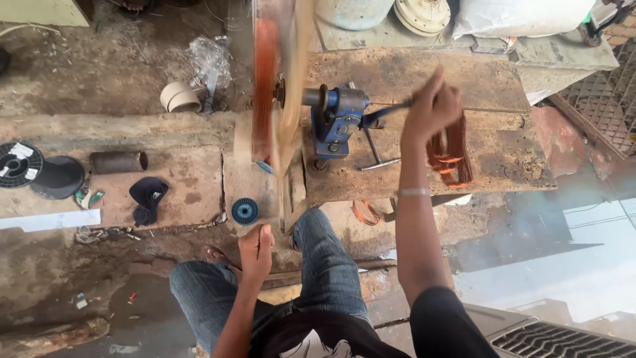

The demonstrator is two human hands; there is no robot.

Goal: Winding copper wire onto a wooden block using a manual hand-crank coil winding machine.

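I'm mid-winding: my right hand (432, 106) is fisted round the crank (387, 110) of the blue winder (338, 119), copper coil (265, 86) spinning just left of it. My left hand (256, 246), below the winder, looks pinched closed, presumably guiding wire; next calls for steady tension.

A rough coil-winding workshop — a blue hand-cranked winder (338, 119) is bolted to a worn wooden surface (503, 159). Copper wire coils (450, 154) lie on it, and wire spools (18, 164) sit on the dusty concrete floor (79, 73).

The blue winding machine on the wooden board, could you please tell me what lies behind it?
Behind the blue winding machine lies bare wooden board, then a pale drum and a cream disc. Its base hides the board directly beneath.
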